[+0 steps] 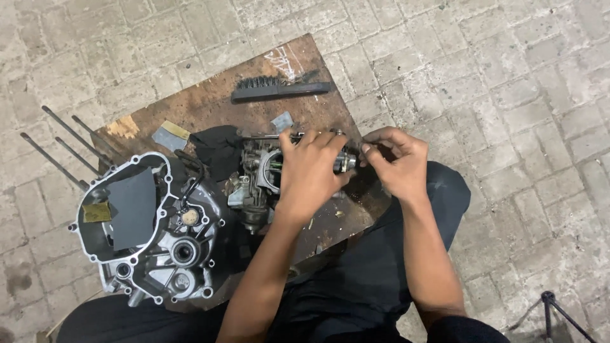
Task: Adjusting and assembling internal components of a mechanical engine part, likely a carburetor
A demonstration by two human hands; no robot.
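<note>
- Carburetor is seen lying on the worn wooden board, near its right half, with the board resting across the person's lap over a brick-paved floor.
- The left hand is laid over the carburetor's top and right side, fingers curled down and pressed together in a grip on the body.
- The right hand is held just beside the carburetor's right end, thumb and fingertips pinched on a small part there; what exactly is pinched cannot be told, as it is too small and partly hidden.
- A slip is judged possible: the pinched part is tiny, and if the pinch loosens it could drop off the board's near edge into the dark trousers or onto the bricks, where it would be hard to find.
- The carburetor sits close to the board's right edge, so a hard twist from the right hand could push it off unless it is kept pinned by the left.
- The engine crankcase half lies just beside the carburetor on the left, its opening partly covered by a grey sheet of sandpaper; grit or a loose part could fall into the uncovered bores.
- A black cloth lies touching the carburetor's left side, and threads could be caught in a linkage.
- The wire brush at the far edge and the 4 long studs at the left are well apart from both hands and are judged no hazard.
</note>
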